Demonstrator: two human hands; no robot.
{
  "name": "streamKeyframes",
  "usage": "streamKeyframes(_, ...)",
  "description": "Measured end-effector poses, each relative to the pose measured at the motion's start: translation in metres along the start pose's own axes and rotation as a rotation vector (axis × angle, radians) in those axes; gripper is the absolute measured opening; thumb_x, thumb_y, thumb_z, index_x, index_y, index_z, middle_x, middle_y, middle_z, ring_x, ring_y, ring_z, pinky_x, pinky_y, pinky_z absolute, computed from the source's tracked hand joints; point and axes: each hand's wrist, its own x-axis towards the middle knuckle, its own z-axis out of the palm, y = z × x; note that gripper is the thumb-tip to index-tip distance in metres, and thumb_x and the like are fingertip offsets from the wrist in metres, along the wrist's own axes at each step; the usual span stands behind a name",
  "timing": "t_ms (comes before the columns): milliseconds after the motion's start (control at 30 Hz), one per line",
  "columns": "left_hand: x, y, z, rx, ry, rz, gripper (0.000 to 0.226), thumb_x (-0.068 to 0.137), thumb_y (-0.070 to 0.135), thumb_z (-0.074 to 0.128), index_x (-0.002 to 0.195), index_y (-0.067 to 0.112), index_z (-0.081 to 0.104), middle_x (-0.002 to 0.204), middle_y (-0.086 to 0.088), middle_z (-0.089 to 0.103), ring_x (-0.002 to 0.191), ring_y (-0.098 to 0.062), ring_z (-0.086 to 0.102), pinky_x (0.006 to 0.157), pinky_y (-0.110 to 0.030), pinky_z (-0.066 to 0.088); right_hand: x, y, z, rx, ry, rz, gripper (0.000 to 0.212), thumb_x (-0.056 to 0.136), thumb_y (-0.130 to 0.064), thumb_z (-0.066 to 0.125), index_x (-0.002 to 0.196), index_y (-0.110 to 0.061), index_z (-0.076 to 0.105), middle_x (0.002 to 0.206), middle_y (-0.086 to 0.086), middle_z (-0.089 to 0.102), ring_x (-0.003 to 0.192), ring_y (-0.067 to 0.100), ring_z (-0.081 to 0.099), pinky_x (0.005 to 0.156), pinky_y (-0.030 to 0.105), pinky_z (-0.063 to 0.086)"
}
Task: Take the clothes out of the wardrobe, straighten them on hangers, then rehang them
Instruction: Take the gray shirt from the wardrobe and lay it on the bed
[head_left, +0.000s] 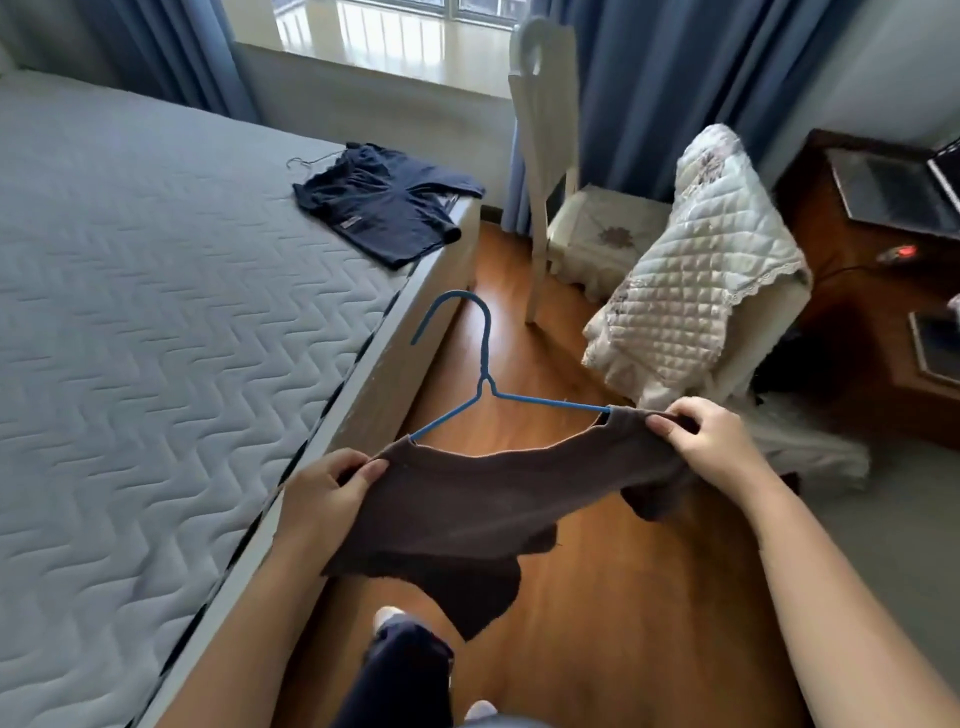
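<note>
A grey quilted bed (156, 322) fills the left side, its edge running diagonally down beside a strip of wooden floor (623, 597). Blue curtains (675, 78) hang at the far wall by the window, with a white chair (550, 171) in front of them and a second seat draped in a pale quilted cover (696, 260) to the right. A dark wooden worktop (852, 218) stands at the far right and carries a laptop (893, 192). On the far corner of the bed lies a navy garment (384, 202), crumpled, with a thin wire hanger (306, 162) poking out at its upper left. Held above the floor is a brown garment (483, 499), stretched across a blue hanger (488, 384) whose hook points away towards the bed corner. The left hand (327, 499) grips the garment's left shoulder, fingers curled shut on the cloth, thumb on top. The right hand (711, 447) pinches the right shoulder the same way, at the end of the hanger's arm
</note>
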Motion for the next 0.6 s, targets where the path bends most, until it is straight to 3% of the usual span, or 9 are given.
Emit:
streamKeyframes(167,0.079,-0.002,0.005,-0.082,0.031,-0.105,0.023,0.085,0.02,0.062,0.063,0.026,0.063,0.068,0.008,0.065,0.07,-0.006,0.057,0.057,-0.012,0.039,0.092,-0.028,0.011,-0.057,-0.009,-0.042,0.014,0.084,-0.025,0.064,0.076,-0.014,0.058,0.083,0.004,0.057,0.082,0.019,0.051,0.064,0.022,0.025)
streamKeyframes(233,0.121,-0.003,0.005,-0.113,0.063,-0.139,0.024,0.084,0.02,0.062,0.062,0.029,0.061,0.061,0.005,0.064,0.069,-0.008,0.057,0.058,-0.016,0.04,0.136,-0.045,0.019,-0.07,-0.031,-0.06,0.016,0.085,-0.026,0.063,0.076,-0.014,0.058,0.079,0.001,0.055,0.082,0.02,0.051,0.067,0.024,0.028)
streamKeyframes(333,0.181,-0.002,-0.005,-0.095,0.109,-0.184,0.021,0.084,0.021,0.063,0.064,0.028,0.061,0.07,0.008,0.064,0.074,-0.017,0.058,0.062,-0.022,0.04,0.2,-0.073,0.033,-0.084,-0.071,-0.06,0.019,0.085,-0.026,0.063,0.075,-0.011,0.059,0.077,0.003,0.057,0.08,0.022,0.053,0.063,0.03,0.033)
streamKeyframes(600,0.297,-0.002,-0.032,-0.049,0.242,-0.305,0.01,0.083,0.019,0.064,0.076,0.013,0.068,0.076,-0.006,0.066,0.081,-0.025,0.059,0.073,-0.031,0.04,0.35,-0.135,0.074,-0.07,-0.177,-0.158,0.017,0.083,-0.029,0.063,0.076,-0.015,0.058,0.082,0.003,0.058,0.081,0.02,0.052,0.062,0.027,0.033)
